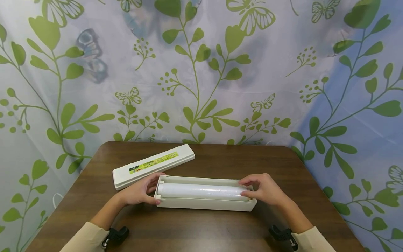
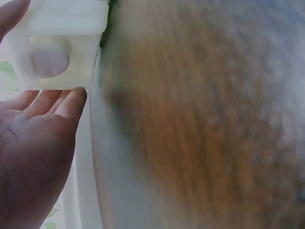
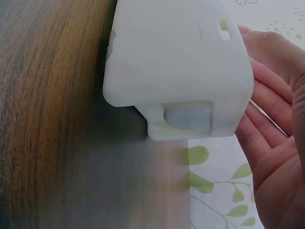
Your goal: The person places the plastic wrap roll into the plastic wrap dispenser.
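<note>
Left hand [image 1: 140,190]: spans the left end of the white box [image 1: 204,204], thumb at the near corner, fingers bent around the far side; a steady hold here should keep the box from skating.
Right hand [image 1: 262,189]: bent over the box's right end, thumb and forefinger slightly parted; whether it pinches the roll [image 1: 201,189] or the box wall, one cannot tell. Light pressure and a thumb clear of the rim would likely serve best.
Roll: glossy white, lying lengthwise inside the box; it seems best kept parallel to the long walls, both ends level, before either hand lets go.
Cover [image 1: 157,167]: set at an angle behind the box and to its left, label [image 1: 152,162] upward, out of the way of the work.
Tabletop [image 1: 236,159]: beneath the box, counted near to far, two black wrist units [image 1: 118,235], two hands, one box, one roll, one cover bearing one label.
Curtain [image 1: 217,84]: one leaf-and-butterfly backdrop, beyond the box and the tabletop's far edge.
</note>
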### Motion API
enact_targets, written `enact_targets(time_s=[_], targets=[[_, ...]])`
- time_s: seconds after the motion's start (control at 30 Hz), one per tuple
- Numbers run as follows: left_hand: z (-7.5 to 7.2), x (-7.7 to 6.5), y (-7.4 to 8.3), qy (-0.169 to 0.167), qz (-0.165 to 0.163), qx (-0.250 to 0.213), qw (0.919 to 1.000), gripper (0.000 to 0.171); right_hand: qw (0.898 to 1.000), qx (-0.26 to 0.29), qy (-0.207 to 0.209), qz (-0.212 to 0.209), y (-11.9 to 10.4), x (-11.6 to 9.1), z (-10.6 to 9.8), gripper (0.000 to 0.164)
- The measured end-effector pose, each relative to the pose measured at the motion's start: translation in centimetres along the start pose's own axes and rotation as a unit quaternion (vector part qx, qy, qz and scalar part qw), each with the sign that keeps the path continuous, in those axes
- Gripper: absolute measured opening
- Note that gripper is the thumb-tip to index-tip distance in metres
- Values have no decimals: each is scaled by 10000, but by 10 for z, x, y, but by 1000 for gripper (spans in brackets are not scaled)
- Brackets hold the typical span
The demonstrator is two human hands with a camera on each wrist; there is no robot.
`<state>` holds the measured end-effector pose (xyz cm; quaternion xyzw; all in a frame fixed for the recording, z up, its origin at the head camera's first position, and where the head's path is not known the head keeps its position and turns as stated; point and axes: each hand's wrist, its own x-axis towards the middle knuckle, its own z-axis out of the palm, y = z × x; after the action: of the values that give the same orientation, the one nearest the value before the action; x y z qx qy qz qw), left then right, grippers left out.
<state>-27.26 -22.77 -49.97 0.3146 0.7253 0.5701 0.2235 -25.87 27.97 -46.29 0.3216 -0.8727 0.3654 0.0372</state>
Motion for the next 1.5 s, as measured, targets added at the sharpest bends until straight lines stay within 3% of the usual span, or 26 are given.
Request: enact_targets(time_s=[0.53,0.77,1.0,1.17,1.37,1.5], targets=[[0,-1,4,-38,-31,-43,10000,90,9963,534,639,192,9,-6,-11,30],[0,-3,5,10,26,-43,10000,93,9943,664,835,87,13,-8,-11,32],[-1,-6,6,20,-181,-69,9998,102,9910,908,963,203,15,-15,-7,36],[-6,-14,7,222,-63,117,9997,104,9896,977,1021,265,19,-20,-2,36],[-16,-25,4,410,279,240,9985,92,9868,1126,1162,125,21,-22,3,37],[-23,-31,4,883,282,321,9952,85,9848,1269,1189,-2,22,-23,4,41]])
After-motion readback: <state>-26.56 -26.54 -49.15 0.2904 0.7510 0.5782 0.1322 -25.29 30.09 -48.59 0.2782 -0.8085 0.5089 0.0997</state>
